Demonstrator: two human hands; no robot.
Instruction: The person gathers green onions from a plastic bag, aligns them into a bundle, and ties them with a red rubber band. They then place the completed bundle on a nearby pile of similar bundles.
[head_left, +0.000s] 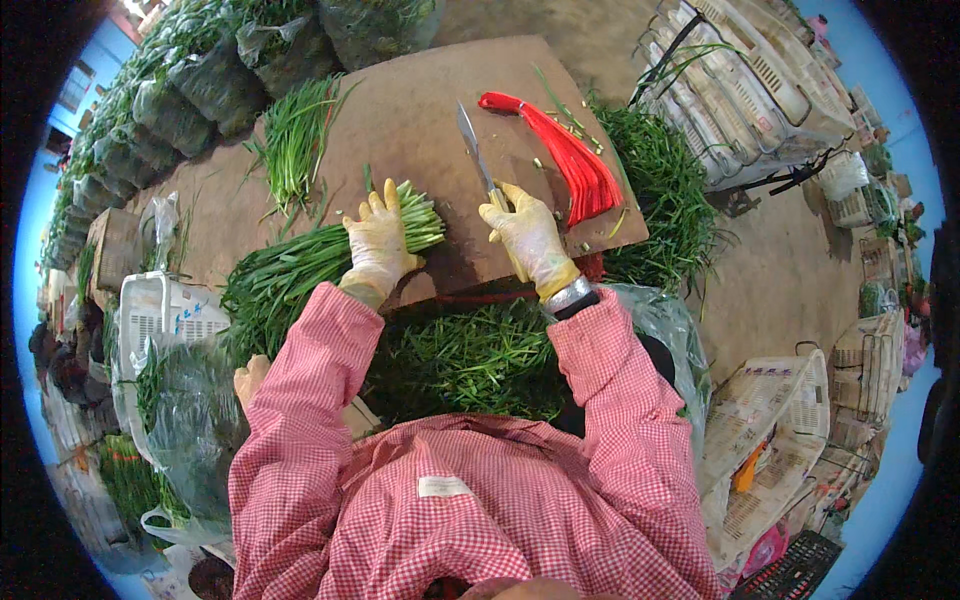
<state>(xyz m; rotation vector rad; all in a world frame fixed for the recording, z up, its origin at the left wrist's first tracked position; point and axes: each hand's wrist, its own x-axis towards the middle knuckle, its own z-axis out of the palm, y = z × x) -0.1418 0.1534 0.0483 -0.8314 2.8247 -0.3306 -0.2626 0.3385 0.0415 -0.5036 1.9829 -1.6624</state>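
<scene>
My left hand (377, 244), in a stained pale glove, lies fingers spread across a bundle of garlic chives or similar greens (300, 266). The pale stem ends of this bundle point right, its leaves left and towards me. In my gloved right hand (527, 234) is a knife (472, 142), its blade pointing away from me above the brown board (420, 97). A sheaf of red strips (566, 154), bound near its far end, lies right of the knife. Another bunch of greens (296, 146) rests at the board's far left. Cut stem pieces are scattered by the red strips.
Loose green leaves (472, 360) fill the space below the board's near edge, and more are heaped at its right (660, 195). Stacked white crates (750, 90) stand far right. Filled plastic bags (217, 82) line the far left. A white basket (150, 300) sits at my left.
</scene>
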